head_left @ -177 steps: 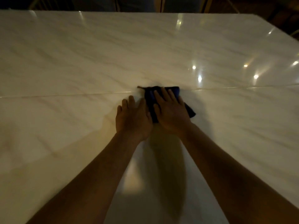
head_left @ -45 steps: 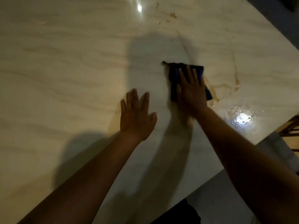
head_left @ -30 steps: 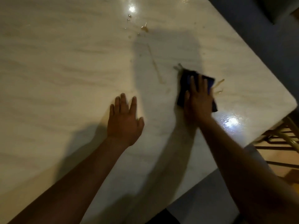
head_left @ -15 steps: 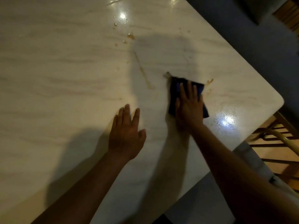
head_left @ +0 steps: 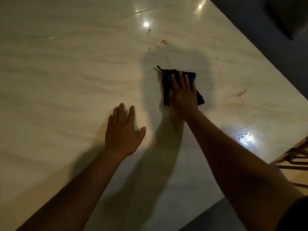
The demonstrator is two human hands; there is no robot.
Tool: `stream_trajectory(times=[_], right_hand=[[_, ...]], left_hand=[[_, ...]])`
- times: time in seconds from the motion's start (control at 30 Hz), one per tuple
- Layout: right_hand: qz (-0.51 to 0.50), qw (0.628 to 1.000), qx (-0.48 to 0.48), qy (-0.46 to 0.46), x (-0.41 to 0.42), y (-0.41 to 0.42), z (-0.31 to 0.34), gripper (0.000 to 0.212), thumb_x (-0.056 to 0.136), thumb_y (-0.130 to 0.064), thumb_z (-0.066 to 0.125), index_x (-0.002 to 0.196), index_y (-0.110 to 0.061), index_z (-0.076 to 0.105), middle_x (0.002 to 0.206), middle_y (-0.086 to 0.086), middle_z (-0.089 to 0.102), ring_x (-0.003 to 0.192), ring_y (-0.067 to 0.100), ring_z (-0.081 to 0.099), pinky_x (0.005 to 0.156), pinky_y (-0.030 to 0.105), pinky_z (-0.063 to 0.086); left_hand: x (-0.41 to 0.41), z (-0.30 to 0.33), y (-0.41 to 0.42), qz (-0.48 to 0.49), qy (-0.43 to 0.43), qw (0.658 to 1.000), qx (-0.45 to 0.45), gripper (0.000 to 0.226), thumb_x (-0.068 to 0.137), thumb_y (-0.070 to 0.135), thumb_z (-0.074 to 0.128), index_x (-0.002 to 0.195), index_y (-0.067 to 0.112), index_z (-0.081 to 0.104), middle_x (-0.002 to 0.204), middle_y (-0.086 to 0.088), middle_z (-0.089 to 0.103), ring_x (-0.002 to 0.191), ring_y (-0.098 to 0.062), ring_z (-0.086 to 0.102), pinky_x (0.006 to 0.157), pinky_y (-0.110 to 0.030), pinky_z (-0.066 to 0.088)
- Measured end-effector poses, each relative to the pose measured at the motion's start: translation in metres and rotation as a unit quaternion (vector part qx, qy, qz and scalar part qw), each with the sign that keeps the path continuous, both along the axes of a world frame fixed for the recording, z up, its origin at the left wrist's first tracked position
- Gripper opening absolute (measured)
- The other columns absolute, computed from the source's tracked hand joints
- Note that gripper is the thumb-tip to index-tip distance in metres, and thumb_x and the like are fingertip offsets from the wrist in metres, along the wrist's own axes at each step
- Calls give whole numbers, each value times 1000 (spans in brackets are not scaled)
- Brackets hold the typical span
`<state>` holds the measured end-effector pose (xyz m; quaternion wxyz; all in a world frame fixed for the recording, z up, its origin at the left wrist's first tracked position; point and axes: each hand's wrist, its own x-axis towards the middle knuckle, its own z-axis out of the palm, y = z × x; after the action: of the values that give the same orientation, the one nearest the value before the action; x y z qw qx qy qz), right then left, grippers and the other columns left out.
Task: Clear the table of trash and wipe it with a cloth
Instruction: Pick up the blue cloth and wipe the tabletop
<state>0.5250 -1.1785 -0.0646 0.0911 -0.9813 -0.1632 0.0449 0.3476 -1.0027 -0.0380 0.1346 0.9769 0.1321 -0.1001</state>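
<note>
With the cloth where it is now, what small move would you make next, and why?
Probably slide the right hand, pressing flat on the dark cloth, toward the brown smear on its right. That streak lies unwiped beside the cloth, closer than the brown drops farther up the table.

A pale marble table [head_left: 66, 80] carries a dark blue cloth [head_left: 166, 87], amber drops [head_left: 163, 41] beyond it, an amber smear [head_left: 240, 94] to its right, and both hands pressed flat.
</note>
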Motion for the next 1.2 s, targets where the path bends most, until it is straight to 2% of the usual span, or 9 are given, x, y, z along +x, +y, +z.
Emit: stream_trajectory(times=[0.1, 0.23, 0.37, 0.53, 0.63, 0.8, 0.93, 1.07, 1.2], right_hand=[[94, 995, 13, -10, -77, 14, 0, 61, 98, -40, 25, 156, -22, 20, 164, 9, 13, 151, 31, 8, 118, 54, 16], [259, 966, -7, 26, -135, 0, 7, 57, 103, -44, 22, 157, -32, 6, 165, -2, -1, 152, 20, -8, 122, 44, -2], [232, 972, -20, -29, -34, 13, -2, 56, 101, -40, 25, 155, -27, 25, 163, 4, 19, 150, 28, 15, 118, 50, 16], [70, 997, -21, 13, 75, 48, 2, 57, 104, -39, 24, 157, -25, 12, 165, 5, 5, 152, 27, 3, 121, 51, 10], [187, 982, -1, -9, 32, 44, 4, 59, 101, -42, 21, 156, -22, 21, 163, 9, 15, 151, 31, 11, 117, 54, 19], [359, 933, -15, 19, 19, 14, 9, 54, 105, -43, 21, 157, -31, 11, 165, -3, 3, 152, 21, -1, 122, 45, 4], [352, 935, -29, -6, 127, 64, 3, 56, 102, -45, 17, 156, -30, 20, 164, 0, 14, 151, 25, 11, 119, 49, 14], [317, 948, -35, -11, 213, 119, 2, 65, 95, -53, 2, 156, -31, 10, 165, -1, 5, 152, 23, 3, 121, 50, 7], [302, 953, -16, -21, 262, 154, 1, 54, 105, -43, 15, 157, -30, 5, 165, -1, 2, 152, 22, 0, 121, 48, 4]], left_hand=[[-7, 4, 10, 17, 7, 1000, -16, 86, 94, 60, 45, 160, 21, 6, 166, -16, -5, 152, -33, -3, 124, -44, 8], [-13, 6, 17, 23, -17, 999, -33, 86, 92, 62, 48, 159, 23, 11, 166, -14, -2, 153, -33, -1, 123, -43, 12], [-3, 3, 18, 25, -1, 999, -32, 91, 91, 61, 48, 160, 24, 2, 166, -13, -10, 153, -32, -8, 124, -42, 5], [33, 3, 20, 56, -11, 998, -32, 92, 89, 62, 49, 160, 25, 3, 166, -11, -9, 152, -29, -8, 124, -41, 3], [53, 0, 22, 89, -21, 995, -40, 91, 88, 63, 50, 160, 25, 9, 167, -12, -5, 153, -29, -4, 124, -42, 5], [106, -3, 36, 119, -42, 992, -29, 96, 77, 69, 41, 159, 25, 16, 166, -13, 5, 152, -31, 2, 123, -43, 9], [158, -8, 52, 142, -47, 988, -33, 95, 85, 69, 51, 159, 28, 8, 167, -7, -5, 153, -26, -6, 124, -41, 4], [213, -11, 65, 157, -52, 986, -21, 94, 87, 70, 48, 160, 28, 5, 167, -7, -7, 153, -26, -8, 124, -42, 3], [265, -6, 79, 164, -40, 985, -28, 98, 85, 72, 49, 160, 29, 2, 167, -6, -11, 153, -26, -9, 124, -41, 3]])
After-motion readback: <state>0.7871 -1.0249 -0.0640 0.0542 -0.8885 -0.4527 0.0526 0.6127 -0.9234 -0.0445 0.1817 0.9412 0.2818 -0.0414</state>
